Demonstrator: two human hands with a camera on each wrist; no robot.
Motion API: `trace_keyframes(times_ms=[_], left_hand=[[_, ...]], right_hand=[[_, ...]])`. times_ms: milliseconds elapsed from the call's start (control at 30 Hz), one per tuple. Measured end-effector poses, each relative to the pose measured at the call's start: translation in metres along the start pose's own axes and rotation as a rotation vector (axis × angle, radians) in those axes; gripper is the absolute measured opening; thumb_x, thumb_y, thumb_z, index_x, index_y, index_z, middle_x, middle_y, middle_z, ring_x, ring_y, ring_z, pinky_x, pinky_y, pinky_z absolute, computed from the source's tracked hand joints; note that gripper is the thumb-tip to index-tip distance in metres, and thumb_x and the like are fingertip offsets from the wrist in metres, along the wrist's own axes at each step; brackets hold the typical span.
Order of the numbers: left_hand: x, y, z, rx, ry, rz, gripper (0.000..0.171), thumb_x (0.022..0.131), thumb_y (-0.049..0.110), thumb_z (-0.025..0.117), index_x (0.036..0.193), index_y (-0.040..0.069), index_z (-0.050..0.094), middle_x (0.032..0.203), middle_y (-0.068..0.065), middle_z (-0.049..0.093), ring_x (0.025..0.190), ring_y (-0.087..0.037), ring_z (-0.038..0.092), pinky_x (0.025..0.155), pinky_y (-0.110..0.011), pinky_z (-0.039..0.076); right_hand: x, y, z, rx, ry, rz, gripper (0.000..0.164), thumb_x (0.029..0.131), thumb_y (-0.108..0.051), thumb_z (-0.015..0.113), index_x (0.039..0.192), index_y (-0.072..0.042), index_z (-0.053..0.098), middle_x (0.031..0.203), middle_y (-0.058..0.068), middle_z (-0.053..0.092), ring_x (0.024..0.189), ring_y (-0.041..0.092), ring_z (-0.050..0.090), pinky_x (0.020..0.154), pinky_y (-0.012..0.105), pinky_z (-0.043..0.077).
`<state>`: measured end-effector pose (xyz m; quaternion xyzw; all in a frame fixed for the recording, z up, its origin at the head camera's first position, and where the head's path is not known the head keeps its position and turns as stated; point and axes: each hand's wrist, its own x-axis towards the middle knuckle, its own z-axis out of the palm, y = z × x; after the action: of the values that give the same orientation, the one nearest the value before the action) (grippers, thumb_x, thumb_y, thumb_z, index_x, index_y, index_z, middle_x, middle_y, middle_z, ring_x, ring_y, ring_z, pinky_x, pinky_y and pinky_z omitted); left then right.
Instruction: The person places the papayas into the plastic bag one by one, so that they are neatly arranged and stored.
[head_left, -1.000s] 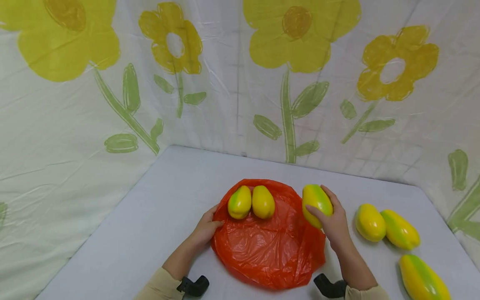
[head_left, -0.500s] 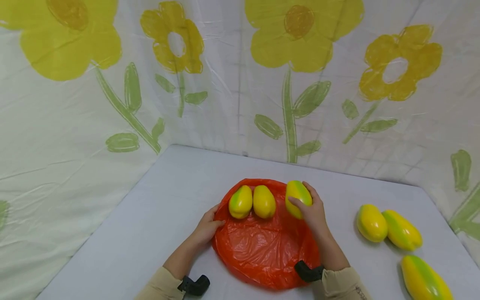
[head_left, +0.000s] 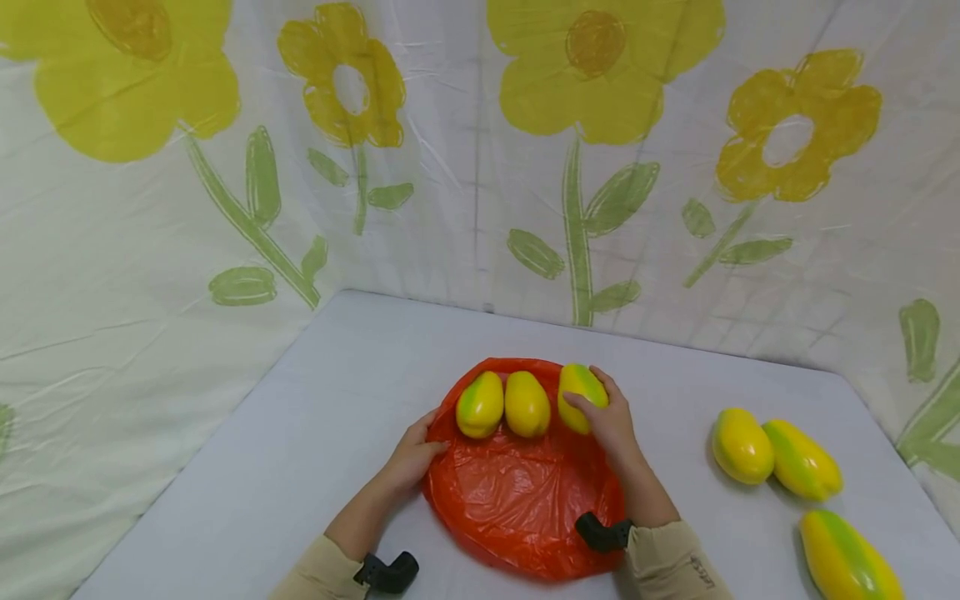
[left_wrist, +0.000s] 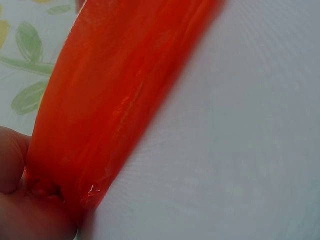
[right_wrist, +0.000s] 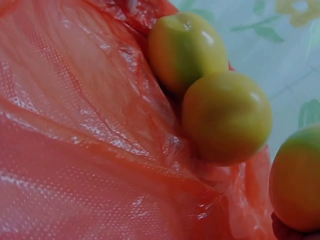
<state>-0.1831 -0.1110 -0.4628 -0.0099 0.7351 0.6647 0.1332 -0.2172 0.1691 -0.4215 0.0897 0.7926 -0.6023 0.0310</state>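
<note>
A red plastic bag (head_left: pixel 517 492) lies spread in a rounded shape on the table, its mouth wide. My left hand (head_left: pixel 412 454) pinches its left rim; in the left wrist view the thumb and a finger (left_wrist: pixel 37 215) grip the gathered film. Two yellow-green papayas, the left papaya (head_left: pixel 480 406) and the right papaya (head_left: pixel 527 405), sit side by side at the bag's far end. Just right of them, my right hand (head_left: pixel 611 417) grips a third papaya (head_left: pixel 573 387) over the bag's far right part. That held papaya (right_wrist: pixel 297 180) appears at the right edge of the right wrist view.
To the right on the white table (head_left: pixel 345 367) lie three more papayas: a rounder-looking papaya (head_left: pixel 742 446), a papaya touching it (head_left: pixel 802 458), and a nearer papaya (head_left: pixel 847 554). A flower-printed curtain (head_left: pixel 450 208) hangs behind the table. Black cameras are strapped to both wrists.
My right hand has carried its papaya leftward, from the bag's right edge to beside the two papayas in the bag. My left hand has stayed on the rim.
</note>
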Motion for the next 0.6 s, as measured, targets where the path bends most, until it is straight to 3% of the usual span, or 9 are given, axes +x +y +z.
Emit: trace_keyframes(times_ms=[233, 600], left_hand=[[0.0, -0.001, 0.0, 0.018, 0.008, 0.006, 0.057, 0.09, 0.0, 0.043, 0.145, 0.004, 0.028, 0.146, -0.018, 0.037, 0.127, -0.033, 0.045, 0.095, -0.039, 0.049], [0.0, 0.001, 0.0, -0.006, 0.008, -0.005, 0.057, 0.09, 0.0, 0.041, 0.145, 0.004, 0.027, 0.146, -0.018, 0.037, 0.127, -0.033, 0.046, 0.095, -0.039, 0.049]], right_hand=[[0.003, 0.005, 0.004, 0.015, -0.011, 0.018, 0.073, 0.086, -0.031, 0.062, 0.148, -0.024, 0.023, 0.139, 0.013, 0.035, 0.116, 0.028, 0.039, 0.098, 0.04, 0.045], [0.006, 0.014, 0.01, -0.016, -0.013, 0.043, 0.075, 0.085, -0.036, 0.063, 0.147, -0.024, 0.023, 0.138, 0.013, 0.036, 0.114, 0.029, 0.04, 0.093, 0.04, 0.048]])
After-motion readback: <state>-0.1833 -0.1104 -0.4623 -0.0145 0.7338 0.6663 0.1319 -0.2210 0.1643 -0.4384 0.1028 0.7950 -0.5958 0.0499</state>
